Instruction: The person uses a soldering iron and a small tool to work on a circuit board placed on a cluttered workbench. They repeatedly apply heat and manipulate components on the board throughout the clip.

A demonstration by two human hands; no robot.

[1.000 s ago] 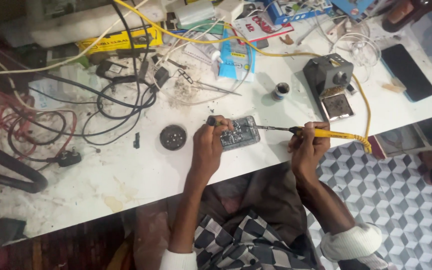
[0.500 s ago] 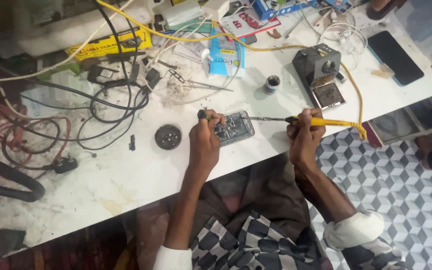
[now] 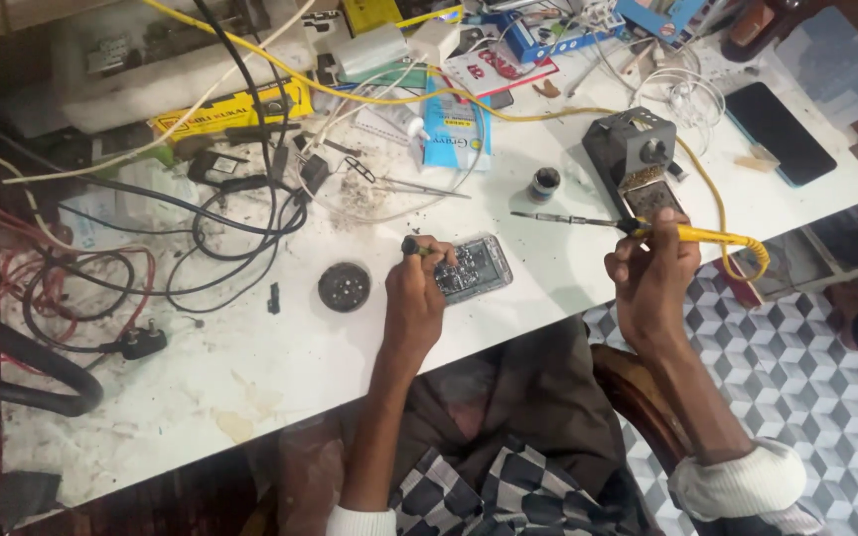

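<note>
**White bench, iron lifted clear of the board**

White, scuffed worktable [image 3: 280,397] fills most of the view, its far half buried under tangled black cables [image 3: 220,213], a long yellow cable [image 3: 369,94] and a flat blue packet [image 3: 454,134]. A dark grey soldering station box [image 3: 638,159] stands toward the right, a black flat phone [image 3: 779,119] beyond it near the table's corner.

Nearer the front edge lies the small grey circuit board [image 3: 474,268], flat on the table. The left hand [image 3: 417,298] rests on its left end, fingers curled and pinching a short dark-tipped tool [image 3: 413,244] against the board's upper corner. Just to the left of that hand sits a round black perforated disc [image 3: 344,286], apart from the board, and a small black round pot [image 3: 544,184] stands between the board and the station.

The change is on the right. Half a second ago the yellow-handled soldering iron [image 3: 647,228] had its tip down at the board's right edge; now the right hand [image 3: 652,283], closed in a fist around the yellow grip, has drawn back past the table's edge, and the thin metal tip points left in the air above the board, well apart from it. The left hand has kept its place. Judged from this, one touch of the iron is finished, while the board stays held down.
</note>
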